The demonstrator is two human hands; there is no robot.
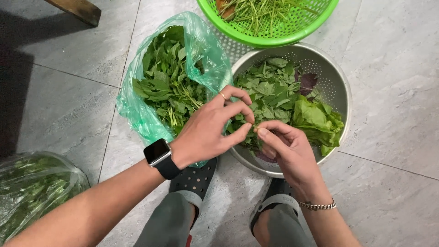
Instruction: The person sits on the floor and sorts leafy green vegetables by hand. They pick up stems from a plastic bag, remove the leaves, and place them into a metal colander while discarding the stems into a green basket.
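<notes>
My left hand (212, 128), with a ring and a black wristwatch, and my right hand (286, 146), with a chain bracelet, meet fingertip to fingertip over the near rim of a metal colander (340, 82). Between the fingertips they pinch a small piece of green stem (254, 128). The colander holds picked green leaves (274, 91) and a few purple ones. To its left a green plastic bag (206, 50) lies open with bunches of leafy greens (167, 82) still on their stems.
A green plastic basket (274, 39) with stems overlaps the colander's far rim. Another clear bag of greens (32, 187) lies at the lower left. My feet in dark perforated sandals (194, 180) rest on the grey tiled floor. A wooden leg (77, 9) stands top left.
</notes>
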